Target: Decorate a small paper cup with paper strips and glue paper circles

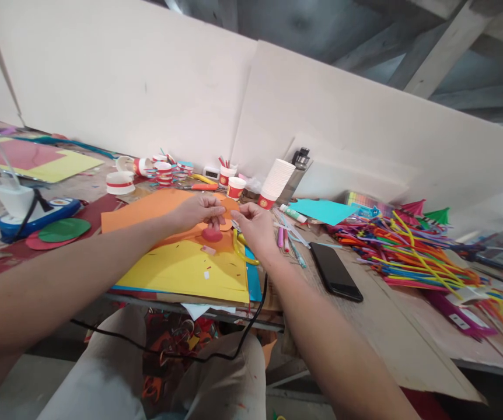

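Note:
Between my two hands is a small orange paper disc (229,207), held above the sheets on the table. My left hand (203,210) pinches its left edge, and my right hand (254,224) pinches the right edge. Just under them a small red paper disc (212,234) rests over the sheets. Beside my right hand lie yellow-handled scissors (239,248), partly covered by that hand. Below are a yellow paper sheet (185,271) with small scraps on it and an orange sheet (146,213) farther back.
A stack of paper cups (276,178) stands behind my right hand. To the right lie a black phone (335,271), a glue stick (293,213) and a heap of colourful pipe cleaners (413,251). At left sit a blue power strip (37,220) and a green disc (65,230). A black cable (159,352) crosses my lap.

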The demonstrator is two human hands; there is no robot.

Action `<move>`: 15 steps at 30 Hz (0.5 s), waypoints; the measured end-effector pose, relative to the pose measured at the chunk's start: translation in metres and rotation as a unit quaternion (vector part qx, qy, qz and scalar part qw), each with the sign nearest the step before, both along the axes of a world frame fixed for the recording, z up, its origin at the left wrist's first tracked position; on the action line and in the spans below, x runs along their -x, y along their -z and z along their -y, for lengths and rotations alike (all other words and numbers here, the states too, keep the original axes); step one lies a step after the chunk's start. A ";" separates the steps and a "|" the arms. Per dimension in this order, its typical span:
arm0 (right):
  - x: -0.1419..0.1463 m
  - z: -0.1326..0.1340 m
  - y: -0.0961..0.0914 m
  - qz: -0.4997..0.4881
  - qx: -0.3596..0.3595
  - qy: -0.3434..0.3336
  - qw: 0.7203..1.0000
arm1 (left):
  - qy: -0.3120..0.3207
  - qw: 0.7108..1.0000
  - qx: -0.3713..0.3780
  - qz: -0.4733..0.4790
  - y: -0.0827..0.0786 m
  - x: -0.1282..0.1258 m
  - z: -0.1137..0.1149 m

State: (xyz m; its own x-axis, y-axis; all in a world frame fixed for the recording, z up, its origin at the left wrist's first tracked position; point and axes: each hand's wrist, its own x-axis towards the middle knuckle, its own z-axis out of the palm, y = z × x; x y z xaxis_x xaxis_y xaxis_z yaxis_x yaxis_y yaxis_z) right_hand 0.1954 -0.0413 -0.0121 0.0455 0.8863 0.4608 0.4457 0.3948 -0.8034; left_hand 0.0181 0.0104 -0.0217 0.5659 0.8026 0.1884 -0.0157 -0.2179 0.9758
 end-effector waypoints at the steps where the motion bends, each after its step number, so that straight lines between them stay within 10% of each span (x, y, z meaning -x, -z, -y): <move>1: 0.000 0.002 -0.001 0.029 -0.031 0.030 0.999 | 0.005 1.000 0.013 0.019 0.002 -0.001 -0.001; 8: 0.001 0.005 -0.001 0.239 -0.152 0.057 0.957 | 0.062 0.988 0.097 0.108 0.011 -0.007 -0.003; 15: 0.001 -0.001 0.005 0.148 -0.098 -0.034 0.984 | 0.077 0.986 0.085 0.123 0.000 -0.005 0.005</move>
